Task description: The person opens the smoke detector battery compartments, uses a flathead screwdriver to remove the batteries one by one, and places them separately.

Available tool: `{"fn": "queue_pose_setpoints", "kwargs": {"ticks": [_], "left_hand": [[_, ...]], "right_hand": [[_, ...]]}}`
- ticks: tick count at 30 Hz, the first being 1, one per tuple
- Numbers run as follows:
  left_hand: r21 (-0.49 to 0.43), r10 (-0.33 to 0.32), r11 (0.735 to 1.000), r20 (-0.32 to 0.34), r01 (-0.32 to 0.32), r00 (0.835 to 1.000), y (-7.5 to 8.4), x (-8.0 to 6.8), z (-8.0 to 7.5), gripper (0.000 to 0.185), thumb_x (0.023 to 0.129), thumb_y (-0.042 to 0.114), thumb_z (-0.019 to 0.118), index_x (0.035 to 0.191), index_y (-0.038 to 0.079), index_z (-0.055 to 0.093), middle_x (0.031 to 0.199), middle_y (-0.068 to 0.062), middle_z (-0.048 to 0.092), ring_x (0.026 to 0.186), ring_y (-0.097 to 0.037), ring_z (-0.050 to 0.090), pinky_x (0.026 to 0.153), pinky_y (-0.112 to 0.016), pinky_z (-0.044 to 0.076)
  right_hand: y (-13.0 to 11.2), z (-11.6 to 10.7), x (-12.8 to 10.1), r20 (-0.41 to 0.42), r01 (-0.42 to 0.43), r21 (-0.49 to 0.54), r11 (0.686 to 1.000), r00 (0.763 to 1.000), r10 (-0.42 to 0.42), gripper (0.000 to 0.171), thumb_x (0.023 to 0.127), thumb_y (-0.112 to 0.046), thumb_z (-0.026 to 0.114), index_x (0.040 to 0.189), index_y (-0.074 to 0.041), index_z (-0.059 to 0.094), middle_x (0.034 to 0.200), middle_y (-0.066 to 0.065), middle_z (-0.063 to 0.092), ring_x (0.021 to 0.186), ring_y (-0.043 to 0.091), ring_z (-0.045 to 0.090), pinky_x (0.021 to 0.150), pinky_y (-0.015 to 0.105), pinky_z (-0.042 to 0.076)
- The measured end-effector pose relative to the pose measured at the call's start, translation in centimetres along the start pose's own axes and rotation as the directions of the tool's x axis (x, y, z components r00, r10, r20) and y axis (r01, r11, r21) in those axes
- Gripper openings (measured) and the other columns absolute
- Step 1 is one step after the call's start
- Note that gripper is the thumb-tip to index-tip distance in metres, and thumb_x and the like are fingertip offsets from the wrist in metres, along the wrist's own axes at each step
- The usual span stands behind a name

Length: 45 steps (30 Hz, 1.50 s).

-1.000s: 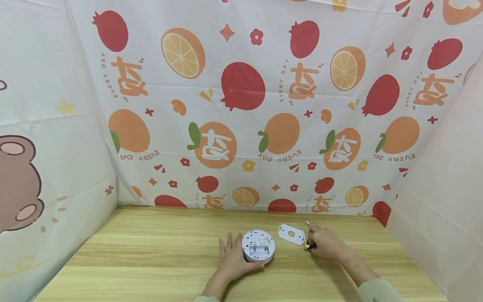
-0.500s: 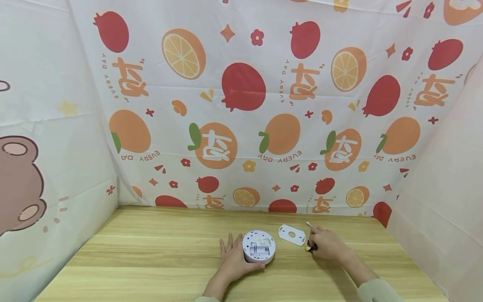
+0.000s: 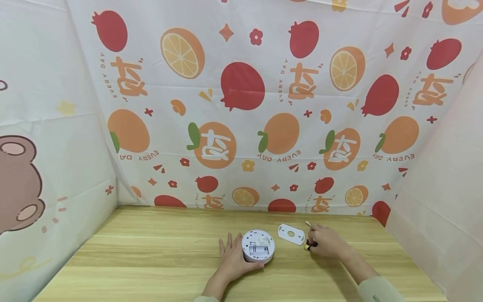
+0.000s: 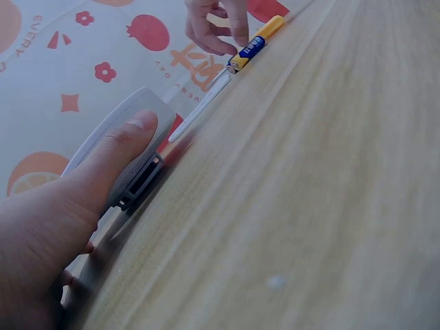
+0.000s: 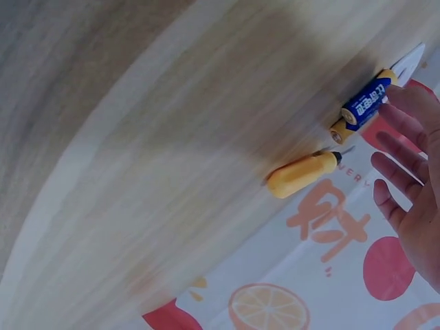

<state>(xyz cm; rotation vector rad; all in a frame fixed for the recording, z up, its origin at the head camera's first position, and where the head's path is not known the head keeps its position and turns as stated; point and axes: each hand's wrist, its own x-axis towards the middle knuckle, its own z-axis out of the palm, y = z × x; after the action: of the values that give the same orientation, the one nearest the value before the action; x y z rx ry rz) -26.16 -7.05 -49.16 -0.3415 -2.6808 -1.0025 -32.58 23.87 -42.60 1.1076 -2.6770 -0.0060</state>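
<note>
A round white smoke detector [image 3: 258, 246] lies back up on the table, its battery compartment uncovered. My left hand [image 3: 235, 258] grips its side, the thumb along the near edge in the left wrist view. Two blue and yellow batteries [image 5: 368, 100] lie side by side, right of the detector. At their far end, my right hand [image 3: 326, 242] pinches one battery [image 4: 249, 51] between thumb and finger, the other fingers loosely bent. In the head view the hand covers most of both batteries.
A white mounting plate [image 3: 291, 234] with a central hole lies between detector and right hand. Behind that hand is a yellow-handled screwdriver [image 5: 302, 175], largely hidden in the head view. A fruit-patterned cloth [image 3: 245, 138] hangs along the table's back edge.
The right fingers shift slightly at the batteries, and the dark part of one battery shows a little differently. The left hand, detector and plate stay where they were.
</note>
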Motion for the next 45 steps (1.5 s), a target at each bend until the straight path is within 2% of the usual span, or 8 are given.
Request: {"fn": "queue_pose_setpoints", "kwargs": {"ticks": [6,11,16,24,30,37,41,45], "left_hand": [[-0.003,-0.014,1.000,0.013,0.014,1.000,0.0,0.0,0.0,0.113,0.057,0.067,0.072,0.134,-0.008,0.036,0.136,-0.027,0.036,0.130,-0.048,0.013,0.102,-0.060,-0.006],[0.000,-0.009,1.000,0.011,0.009,1.000,0.0,0.0,-0.1,0.112,0.057,0.065,0.073,0.134,-0.009,0.036,0.136,-0.027,0.037,0.130,-0.049,0.013,0.103,-0.060,-0.005],[0.015,-0.007,1.000,0.011,0.007,1.000,0.1,0.0,-0.1,0.112,0.058,0.065,0.072,0.134,-0.009,0.036,0.136,-0.027,0.037,0.130,-0.049,0.014,0.103,-0.060,-0.004],[0.019,-0.004,1.000,0.010,0.003,1.000,0.1,0.0,-0.1,0.111,0.058,0.066,0.072,0.134,-0.008,0.037,0.136,-0.027,0.037,0.130,-0.049,0.014,0.102,-0.061,-0.004],[0.002,-0.002,1.000,0.009,0.002,1.000,0.1,0.0,-0.2,0.111,0.058,0.065,0.073,0.133,-0.008,0.037,0.136,-0.028,0.037,0.129,-0.050,0.014,0.102,-0.061,-0.004],[-0.016,0.010,1.000,-0.005,-0.010,1.000,0.1,0.1,-0.2,0.108,0.058,0.062,0.075,0.133,-0.007,0.037,0.135,-0.027,0.038,0.128,-0.051,0.015,0.102,-0.061,-0.004],[-0.030,0.014,0.999,0.007,-0.014,1.000,-0.1,0.0,-0.3,0.109,0.059,0.060,0.075,0.133,-0.009,0.036,0.135,-0.027,0.038,0.128,-0.051,0.016,0.102,-0.061,-0.003],[-0.118,0.023,0.993,0.050,-0.017,0.998,-0.5,0.0,-1.1,0.106,0.062,0.053,0.078,0.132,-0.012,0.034,0.135,-0.030,0.035,0.128,-0.052,0.014,0.102,-0.062,-0.002]], "right_hand": [[-0.3,-0.5,1.0,0.040,-0.030,0.019,0.999,0.999,0.029,0.011,0.075,-0.018,0.073,0.073,-0.016,0.061,0.094,0.005,0.057,0.085,0.026,0.057,0.064,0.037,0.048],[-0.4,-0.1,2.8,0.079,-0.056,0.017,0.998,0.995,0.055,0.010,0.078,-0.019,0.070,0.080,-0.013,0.063,0.088,0.001,0.056,0.078,0.020,0.055,0.064,0.035,0.049],[-0.8,0.4,4.7,0.148,-0.148,0.066,0.987,0.979,0.137,0.023,0.079,-0.025,0.070,0.094,-0.009,0.063,0.095,0.002,0.056,0.084,0.020,0.055,0.072,0.039,0.049],[-2.0,1.2,6.4,0.265,-0.262,0.100,0.960,0.937,0.229,0.057,0.075,-0.035,0.075,0.117,-0.001,0.058,0.120,0.016,0.053,0.111,0.032,0.049,0.091,0.046,0.042],[-2.4,1.6,7.0,0.293,-0.328,0.111,0.938,0.913,0.285,0.054,0.074,-0.032,0.076,0.114,0.000,0.059,0.114,0.014,0.054,0.102,0.028,0.052,0.087,0.043,0.044],[-2.2,1.6,7.1,0.263,-0.300,0.155,0.941,0.931,0.254,0.049,0.072,-0.029,0.078,0.106,0.003,0.062,0.102,0.011,0.057,0.083,0.020,0.051,0.076,0.039,0.048],[-2.3,1.5,7.0,0.239,-0.266,0.158,0.951,0.945,0.224,0.046,0.075,-0.028,0.075,0.106,0.002,0.062,0.104,0.013,0.057,0.083,0.020,0.050,0.075,0.038,0.047],[-2.0,1.8,7.2,0.196,-0.255,0.202,0.946,0.956,0.216,0.049,0.075,-0.027,0.073,0.111,0.004,0.061,0.110,0.018,0.056,0.081,0.022,0.051,0.073,0.039,0.046]]}}
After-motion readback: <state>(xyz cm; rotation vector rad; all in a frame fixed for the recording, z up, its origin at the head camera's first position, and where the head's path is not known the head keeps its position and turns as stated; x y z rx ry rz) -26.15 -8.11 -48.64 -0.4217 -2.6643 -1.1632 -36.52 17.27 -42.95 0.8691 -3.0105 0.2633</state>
